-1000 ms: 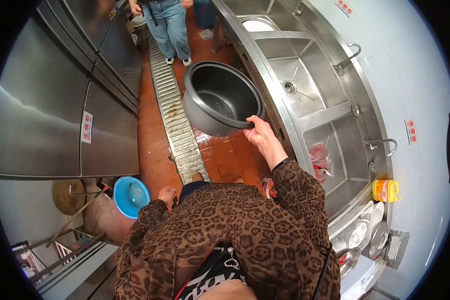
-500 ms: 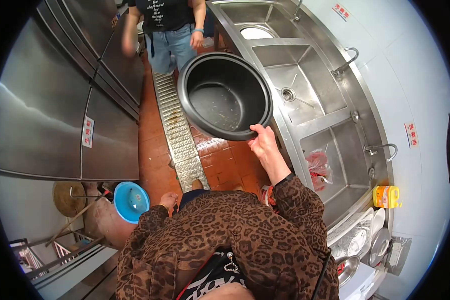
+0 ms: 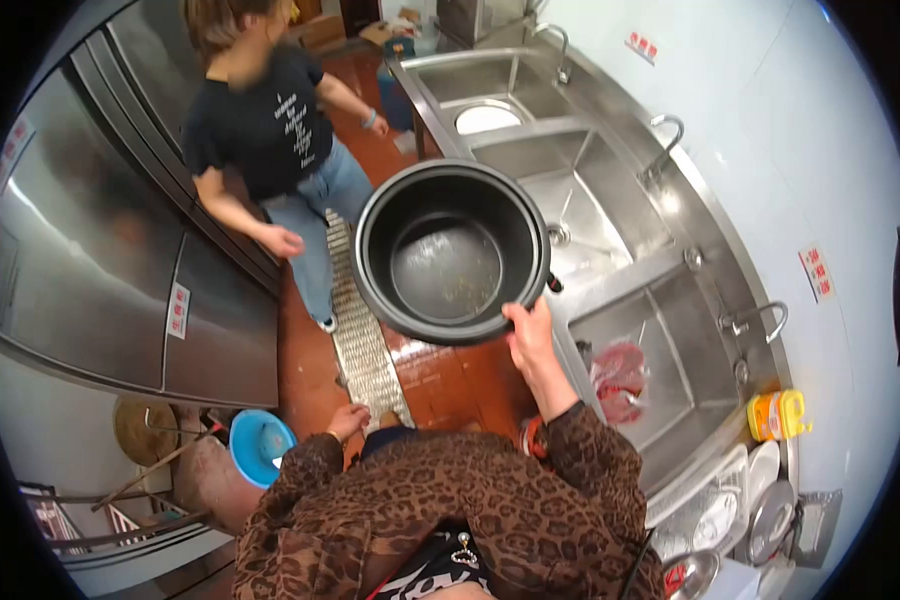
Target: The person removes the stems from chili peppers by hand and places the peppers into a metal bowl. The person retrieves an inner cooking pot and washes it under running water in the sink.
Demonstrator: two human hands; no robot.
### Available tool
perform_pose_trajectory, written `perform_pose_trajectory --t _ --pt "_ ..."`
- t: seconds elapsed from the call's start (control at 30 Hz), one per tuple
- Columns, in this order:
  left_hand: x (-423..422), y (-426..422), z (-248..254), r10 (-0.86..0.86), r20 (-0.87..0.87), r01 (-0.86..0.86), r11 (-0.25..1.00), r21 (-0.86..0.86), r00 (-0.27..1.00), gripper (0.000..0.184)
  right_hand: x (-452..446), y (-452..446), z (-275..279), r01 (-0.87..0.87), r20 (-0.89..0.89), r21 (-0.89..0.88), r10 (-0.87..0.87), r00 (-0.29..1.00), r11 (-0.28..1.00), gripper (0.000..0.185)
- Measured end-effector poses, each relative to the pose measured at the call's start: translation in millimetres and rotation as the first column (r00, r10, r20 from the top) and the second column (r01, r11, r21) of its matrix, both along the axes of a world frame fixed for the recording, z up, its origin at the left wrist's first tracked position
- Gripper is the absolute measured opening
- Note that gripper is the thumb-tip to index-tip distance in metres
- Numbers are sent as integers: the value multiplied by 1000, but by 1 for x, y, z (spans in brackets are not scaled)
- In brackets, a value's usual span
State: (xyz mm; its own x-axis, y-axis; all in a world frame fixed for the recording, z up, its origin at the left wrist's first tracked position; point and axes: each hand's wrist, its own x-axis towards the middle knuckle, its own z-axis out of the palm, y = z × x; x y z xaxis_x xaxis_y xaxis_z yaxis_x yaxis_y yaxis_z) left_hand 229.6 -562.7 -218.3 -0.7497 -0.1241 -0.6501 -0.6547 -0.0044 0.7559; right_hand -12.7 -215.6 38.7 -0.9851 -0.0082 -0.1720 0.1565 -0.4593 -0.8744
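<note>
My right hand (image 3: 532, 335) grips the near right rim of a large black rice cooker inner pot (image 3: 420, 235), with the thumb over the edge. The pot hangs in front of me above the floor, its mouth tilted toward me, and small bits of residue lie on its bottom. My left hand (image 3: 348, 421) is low beside my body, holding nothing, its fingers loosely bent and slightly apart. It is well apart from the pot, nearest to my own sleeve and the floor drain grate (image 3: 365, 350).
A co-worker in a black T-shirt (image 3: 280, 130) stands ahead on the left, beside steel refrigerators (image 3: 100, 260). Steel sinks (image 3: 610, 205) run along the right; the nearest holds a plastic bag with something red (image 3: 620, 380). A blue basin (image 3: 260, 445) sits lower left, a yellow jug (image 3: 778, 415) right.
The pot has come slightly lower in view and its mouth now faces me more. The co-worker has shifted left and turned aside. The view has tilted up.
</note>
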Motion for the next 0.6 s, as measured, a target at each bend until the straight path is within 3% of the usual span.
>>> perform_pose_trajectory --t 0.1,0.2,0.27,0.33,0.43,0.6 --pt "-28 29 70 193 55 -197 976 87 980 25 0 20 -4 -49 22 -21 49 999 999 36" --pt "-62 61 141 217 30 -218 972 83 976 24 2 32 -3 -66 -13 -12 65 998 998 34" --pt "-81 76 166 352 -148 -298 907 297 924 25 4 40 3 -35 -6 -9 35 999 999 32" --pt "-97 83 174 419 -293 -232 831 506 860 28 5 48 7 -32 -34 4 33 999 999 31" --pt "-122 109 232 443 -350 -119 742 660 825 31 9 59 8 -12 -75 41 15 997 999 30" --pt "-154 126 254 468 -390 -99 730 676 793 29 9 77 2 6 -53 116 0 999 993 29"
